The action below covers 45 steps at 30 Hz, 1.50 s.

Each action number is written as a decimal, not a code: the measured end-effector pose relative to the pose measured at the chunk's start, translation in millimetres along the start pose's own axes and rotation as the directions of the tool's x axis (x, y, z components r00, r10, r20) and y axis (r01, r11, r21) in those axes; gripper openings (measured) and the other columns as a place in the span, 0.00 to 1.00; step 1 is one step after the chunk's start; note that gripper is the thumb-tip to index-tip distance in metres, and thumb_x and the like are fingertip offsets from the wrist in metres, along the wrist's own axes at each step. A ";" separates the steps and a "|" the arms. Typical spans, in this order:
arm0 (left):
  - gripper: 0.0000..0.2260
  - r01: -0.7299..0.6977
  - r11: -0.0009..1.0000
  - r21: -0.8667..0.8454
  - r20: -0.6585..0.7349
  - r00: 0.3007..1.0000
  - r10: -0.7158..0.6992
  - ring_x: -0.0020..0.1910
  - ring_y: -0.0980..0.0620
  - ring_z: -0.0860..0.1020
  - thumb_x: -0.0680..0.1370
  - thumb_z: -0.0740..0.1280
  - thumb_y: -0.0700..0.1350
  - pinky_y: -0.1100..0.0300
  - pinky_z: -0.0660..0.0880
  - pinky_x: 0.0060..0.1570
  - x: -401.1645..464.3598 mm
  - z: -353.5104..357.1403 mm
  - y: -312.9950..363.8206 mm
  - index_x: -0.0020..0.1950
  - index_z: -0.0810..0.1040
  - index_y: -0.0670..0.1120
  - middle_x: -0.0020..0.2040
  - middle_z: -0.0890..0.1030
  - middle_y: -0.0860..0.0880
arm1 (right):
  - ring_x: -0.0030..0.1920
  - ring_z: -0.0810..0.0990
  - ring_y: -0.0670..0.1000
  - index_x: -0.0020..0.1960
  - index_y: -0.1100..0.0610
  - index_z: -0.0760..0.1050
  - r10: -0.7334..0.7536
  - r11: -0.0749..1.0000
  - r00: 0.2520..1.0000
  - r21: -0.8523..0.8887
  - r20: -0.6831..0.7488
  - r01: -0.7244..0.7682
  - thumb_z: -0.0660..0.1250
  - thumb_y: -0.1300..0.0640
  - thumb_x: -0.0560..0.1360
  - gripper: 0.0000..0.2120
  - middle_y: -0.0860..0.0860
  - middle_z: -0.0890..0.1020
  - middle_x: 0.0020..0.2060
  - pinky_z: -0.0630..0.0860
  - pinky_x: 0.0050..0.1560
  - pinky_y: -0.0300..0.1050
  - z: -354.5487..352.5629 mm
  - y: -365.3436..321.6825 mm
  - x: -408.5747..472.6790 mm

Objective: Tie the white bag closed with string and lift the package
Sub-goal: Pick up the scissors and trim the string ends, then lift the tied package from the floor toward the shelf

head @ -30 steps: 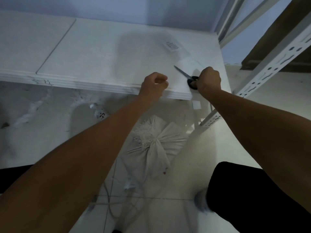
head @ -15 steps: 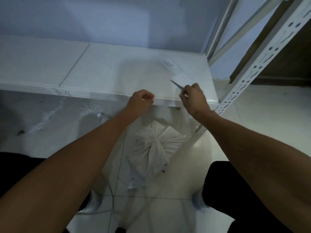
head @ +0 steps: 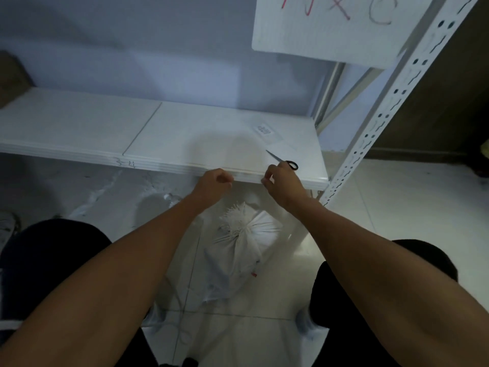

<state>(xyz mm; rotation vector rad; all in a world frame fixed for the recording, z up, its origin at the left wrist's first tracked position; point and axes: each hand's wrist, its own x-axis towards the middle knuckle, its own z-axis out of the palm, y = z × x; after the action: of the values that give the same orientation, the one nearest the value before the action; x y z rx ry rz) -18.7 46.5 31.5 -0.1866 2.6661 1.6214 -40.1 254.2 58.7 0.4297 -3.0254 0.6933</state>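
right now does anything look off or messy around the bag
The white bag lies tipped on the floor, gathered neck fanned out, loose string trailing beside it. Scissors sit by the shelf edge.

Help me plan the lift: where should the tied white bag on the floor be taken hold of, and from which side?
Probably the cinched neck of the white bag, just below the fanned-out top, reached from straight above. The cloth gathers into a narrow waist there and faces up between the legs, while the body below is wide and slack.
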 end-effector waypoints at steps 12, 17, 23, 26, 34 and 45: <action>0.11 0.172 0.967 0.188 0.106 0.975 -0.194 0.48 0.49 0.79 0.71 0.73 0.43 0.61 0.71 0.45 -37.2 10.6 -42.6 0.52 0.80 0.45 0.49 0.82 0.47 | 0.67 0.67 0.59 0.65 0.54 0.72 -0.027 0.995 0.961 -0.081 0.274 0.051 0.66 0.44 0.75 0.22 0.57 0.72 0.65 0.68 0.66 0.54 7.1 7.9 -27.9; 0.21 0.211 0.935 0.287 0.095 0.964 -0.247 0.54 0.48 0.75 0.72 0.74 0.47 0.61 0.69 0.50 -55.0 31.4 -80.0 0.62 0.75 0.44 0.56 0.75 0.45 | 0.69 0.65 0.61 0.67 0.55 0.71 0.043 0.996 0.941 -0.086 0.336 -0.015 0.65 0.43 0.76 0.24 0.59 0.71 0.67 0.67 0.66 0.55 46.4 31.2 -31.8; 0.54 0.205 0.857 0.472 0.282 0.886 -0.368 0.76 0.37 0.51 0.62 0.78 0.62 0.40 0.60 0.71 -77.5 44.6 -115.1 0.77 0.47 0.57 0.77 0.44 0.43 | 0.67 0.67 0.62 0.71 0.54 0.67 0.096 0.987 0.926 -0.158 0.366 -0.040 0.62 0.41 0.77 0.27 0.59 0.70 0.68 0.67 0.66 0.56 88.9 60.0 -27.1; 0.61 0.205 0.850 0.485 0.320 0.863 -0.391 0.76 0.36 0.50 0.57 0.79 0.65 0.37 0.59 0.71 -80.4 53.3 -122.3 0.76 0.40 0.60 0.77 0.44 0.45 | 0.68 0.66 0.63 0.74 0.53 0.63 0.115 0.987 0.925 -0.145 0.363 -0.065 0.62 0.40 0.77 0.30 0.59 0.68 0.70 0.67 0.67 0.57 105.2 72.1 -21.7; 0.64 -0.018 0.765 0.644 0.426 0.839 -0.339 0.77 0.38 0.47 0.56 0.78 0.66 0.36 0.57 0.70 -72.2 75.5 -139.7 0.77 0.37 0.54 0.78 0.42 0.44 | 0.71 0.65 0.63 0.75 0.53 0.60 0.184 0.982 0.913 -0.036 0.363 -0.183 0.62 0.37 0.75 0.34 0.60 0.66 0.72 0.65 0.70 0.58 134.9 83.5 1.4; 0.60 -0.149 0.800 0.582 0.422 0.896 -0.140 0.78 0.42 0.45 0.60 0.80 0.58 0.38 0.58 0.71 -45.5 51.4 -167.9 0.78 0.40 0.58 0.79 0.44 0.45 | 0.62 0.77 0.60 0.66 0.53 0.69 0.372 0.906 0.873 0.083 0.315 -0.416 0.59 0.31 0.72 0.33 0.58 0.78 0.62 0.73 0.62 0.55 155.1 102.1 -12.7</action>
<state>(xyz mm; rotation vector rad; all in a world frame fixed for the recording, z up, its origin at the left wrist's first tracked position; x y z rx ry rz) 42.5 19.9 -137.3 0.1882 2.6223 0.6122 -46.9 279.3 -125.5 -0.1151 -3.3975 0.9571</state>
